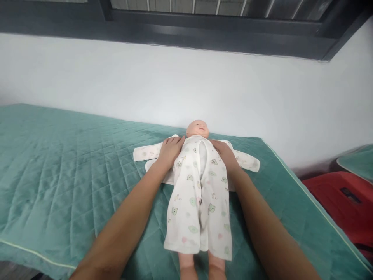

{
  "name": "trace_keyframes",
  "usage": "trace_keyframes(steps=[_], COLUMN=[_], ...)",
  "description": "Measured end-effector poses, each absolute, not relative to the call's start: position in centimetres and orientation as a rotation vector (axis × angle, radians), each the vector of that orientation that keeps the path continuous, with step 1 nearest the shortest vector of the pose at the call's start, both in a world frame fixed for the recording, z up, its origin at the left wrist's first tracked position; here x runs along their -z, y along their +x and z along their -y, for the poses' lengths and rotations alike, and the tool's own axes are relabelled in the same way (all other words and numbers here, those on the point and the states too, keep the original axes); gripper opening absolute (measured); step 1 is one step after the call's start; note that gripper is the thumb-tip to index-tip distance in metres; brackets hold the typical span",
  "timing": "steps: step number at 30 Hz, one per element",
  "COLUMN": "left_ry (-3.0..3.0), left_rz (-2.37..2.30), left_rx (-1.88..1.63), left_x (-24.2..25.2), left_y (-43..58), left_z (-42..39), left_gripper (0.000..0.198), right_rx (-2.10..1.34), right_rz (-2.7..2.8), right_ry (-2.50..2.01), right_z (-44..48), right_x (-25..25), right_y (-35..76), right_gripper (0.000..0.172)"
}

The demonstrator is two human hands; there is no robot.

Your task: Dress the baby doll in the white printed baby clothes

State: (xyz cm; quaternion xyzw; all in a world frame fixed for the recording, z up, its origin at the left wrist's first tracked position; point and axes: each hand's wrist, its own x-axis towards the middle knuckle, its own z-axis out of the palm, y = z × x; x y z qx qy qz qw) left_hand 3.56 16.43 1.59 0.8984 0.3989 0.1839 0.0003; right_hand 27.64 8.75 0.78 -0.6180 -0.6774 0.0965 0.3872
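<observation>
A baby doll [197, 128] lies on its back on a green quilted cover, head toward the wall and bare feet toward me. White baby pants [189, 194] with small animal prints cover its front from neck to shins, with an open slit near the top. Beneath is a white long-sleeved baby top [247, 160], its sleeves spread to both sides. My left hand [171, 149] lies open, fingers stretched out, at the upper left edge of the pants. At the upper right edge rests my right hand [224, 153], fingers extended against the cloth and partly hidden.
The green quilted cover [72, 167] spreads over the bed, with pale piping along its edges. Behind it stands a white wall [116, 81] below a dark window frame [204, 33]. Beyond the right edge is a red plastic object [335, 198], lower than the bed.
</observation>
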Motion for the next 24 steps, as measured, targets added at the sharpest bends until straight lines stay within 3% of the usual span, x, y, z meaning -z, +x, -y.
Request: trace_keyframes(steps=[7,15,21,24], left_ry=[2.830,2.269,2.288,2.398], left_rz=[-1.283,-1.246,-0.983,-0.923], left_rx=[-0.787,-1.260,-1.268,-1.090], left_x=[-0.3,0.0,-1.8,-2.6], left_y=[1.9,-0.9,-0.7,0.1], left_z=[-14.2,-5.3,5.3,8.3], left_gripper=[0.045,0.035,0.028,0.028], right_rx=[-0.278,-0.434,-0.508,-0.609], right_rz=[1.542,1.300,1.458,1.507], right_ry=[-1.582,-1.540,-1.523,-1.538], right_z=[-4.1,5.5,12.9,15.1], right_x=[0.9,2.4,2.5,1.7], right_y=[27.1,23.1,20.7,19.8], right_gripper=[0.048,0.051,0.051,0.059])
